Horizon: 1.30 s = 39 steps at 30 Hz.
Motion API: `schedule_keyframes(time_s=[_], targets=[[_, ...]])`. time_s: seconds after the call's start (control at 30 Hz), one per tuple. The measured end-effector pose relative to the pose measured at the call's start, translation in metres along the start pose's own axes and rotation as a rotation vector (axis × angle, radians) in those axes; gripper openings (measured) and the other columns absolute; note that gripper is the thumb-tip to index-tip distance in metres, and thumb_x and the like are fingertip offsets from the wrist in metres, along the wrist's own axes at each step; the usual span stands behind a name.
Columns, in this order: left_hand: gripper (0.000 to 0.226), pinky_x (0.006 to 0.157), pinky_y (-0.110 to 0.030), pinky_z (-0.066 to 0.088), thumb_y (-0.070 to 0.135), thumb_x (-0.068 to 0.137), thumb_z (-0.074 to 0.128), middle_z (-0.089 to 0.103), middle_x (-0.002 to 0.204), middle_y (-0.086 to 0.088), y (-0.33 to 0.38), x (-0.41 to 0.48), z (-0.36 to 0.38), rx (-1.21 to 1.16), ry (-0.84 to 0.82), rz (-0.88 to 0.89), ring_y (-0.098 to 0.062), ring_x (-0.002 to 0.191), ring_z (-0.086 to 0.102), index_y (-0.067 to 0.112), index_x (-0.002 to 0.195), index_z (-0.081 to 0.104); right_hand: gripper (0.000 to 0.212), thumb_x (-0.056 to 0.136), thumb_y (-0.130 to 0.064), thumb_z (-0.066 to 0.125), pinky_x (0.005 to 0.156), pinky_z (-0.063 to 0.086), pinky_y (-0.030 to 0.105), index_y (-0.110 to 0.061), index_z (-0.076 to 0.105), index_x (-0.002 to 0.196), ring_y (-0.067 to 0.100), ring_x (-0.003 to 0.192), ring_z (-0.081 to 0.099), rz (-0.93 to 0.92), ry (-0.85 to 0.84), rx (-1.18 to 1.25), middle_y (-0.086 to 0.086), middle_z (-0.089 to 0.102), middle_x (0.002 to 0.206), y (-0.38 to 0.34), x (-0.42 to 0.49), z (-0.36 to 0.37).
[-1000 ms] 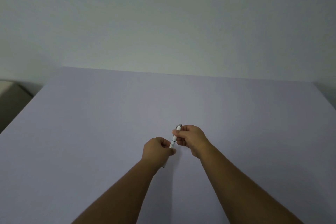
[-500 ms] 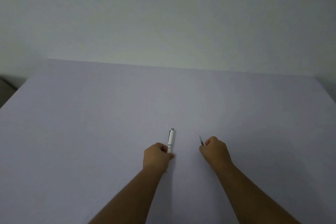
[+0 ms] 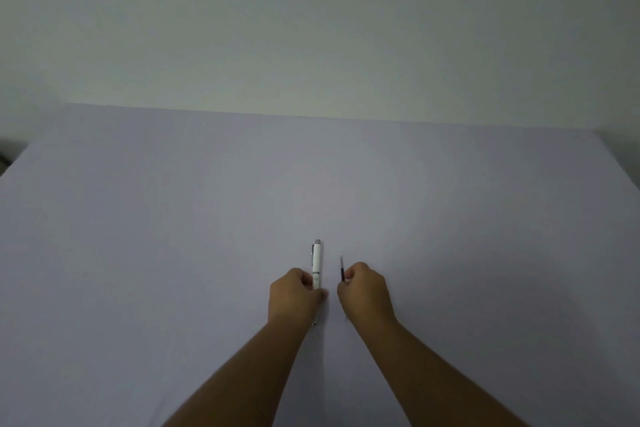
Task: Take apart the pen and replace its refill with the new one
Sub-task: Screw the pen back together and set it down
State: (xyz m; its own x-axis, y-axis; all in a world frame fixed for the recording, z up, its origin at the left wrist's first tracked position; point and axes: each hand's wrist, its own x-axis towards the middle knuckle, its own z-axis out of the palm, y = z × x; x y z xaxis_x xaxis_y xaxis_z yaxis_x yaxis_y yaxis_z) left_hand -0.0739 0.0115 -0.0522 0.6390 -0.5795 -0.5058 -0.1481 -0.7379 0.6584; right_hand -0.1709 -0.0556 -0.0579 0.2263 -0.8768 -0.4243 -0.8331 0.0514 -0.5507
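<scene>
My left hand is closed around a white pen with a grey cap end and a clip. The pen points away from me, and its near end shows just below the hand. My right hand is closed on a thin dark refill, whose tip sticks out past my fingers and points away from me. The two hands are a small gap apart, low over the pale lilac table. Most of the refill is hidden inside my fist.
A plain pale wall rises behind the table's far edge. The table's left edge and right edge show, with a dark object just beyond the left corner.
A second ago both hands were together on the pen. They have since separated, the right one now holding the refill, and in the last half second it moved back nearer the left.
</scene>
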Motion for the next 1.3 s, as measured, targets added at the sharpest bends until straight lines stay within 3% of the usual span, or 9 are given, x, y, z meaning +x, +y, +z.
schedule_keyframes(time_s=[0.23,0.5,0.73,1.3], targets=[[0.022,0.044,-0.012,0.031,0.027,0.074,0.077,0.054,0.068,0.013,-0.0011,-0.0022,0.0011,0.011,0.005,-0.019,0.000,0.057,0.050,0.022,0.081,0.057,0.017,0.084,-0.016,0.054,0.082,0.056,0.040,-0.011,0.062,0.098,0.028,0.093,0.065,-0.006,0.001,0.013,0.011,0.068,0.101,0.0026,-0.0006,0.0032],[0.032,0.044,-0.014,0.031,0.032,0.072,0.078,0.054,0.066,0.010,-0.0010,-0.0010,0.0013,0.044,0.008,-0.038,-0.002,0.057,0.050,0.027,0.066,0.047,0.016,0.084,-0.022,0.059,0.082,0.056,0.039,-0.012,0.063,0.096,0.027,0.091,0.066,-0.011,-0.001,0.034,0.010,0.069,0.099,0.0035,-0.0010,0.0049],[0.027,0.044,-0.016,0.031,0.033,0.074,0.077,0.054,0.067,0.008,-0.0001,-0.0009,0.0008,0.075,0.007,-0.040,-0.004,0.056,0.049,0.019,0.080,0.055,0.015,0.084,-0.024,0.060,0.081,0.056,0.039,-0.012,0.063,0.094,0.026,0.090,0.066,-0.017,0.002,0.042,0.009,0.070,0.097,0.0045,-0.0011,0.0058],[0.029,0.045,-0.017,0.033,0.035,0.075,0.076,0.056,0.069,0.004,-0.0010,0.0010,0.0033,0.073,0.005,-0.050,-0.006,0.058,0.051,0.016,0.084,0.057,0.015,0.083,-0.025,0.062,0.082,0.057,0.041,-0.012,0.063,0.091,0.027,0.088,0.067,-0.024,0.016,0.065,0.010,0.071,0.094,0.0071,-0.0009,0.0071]])
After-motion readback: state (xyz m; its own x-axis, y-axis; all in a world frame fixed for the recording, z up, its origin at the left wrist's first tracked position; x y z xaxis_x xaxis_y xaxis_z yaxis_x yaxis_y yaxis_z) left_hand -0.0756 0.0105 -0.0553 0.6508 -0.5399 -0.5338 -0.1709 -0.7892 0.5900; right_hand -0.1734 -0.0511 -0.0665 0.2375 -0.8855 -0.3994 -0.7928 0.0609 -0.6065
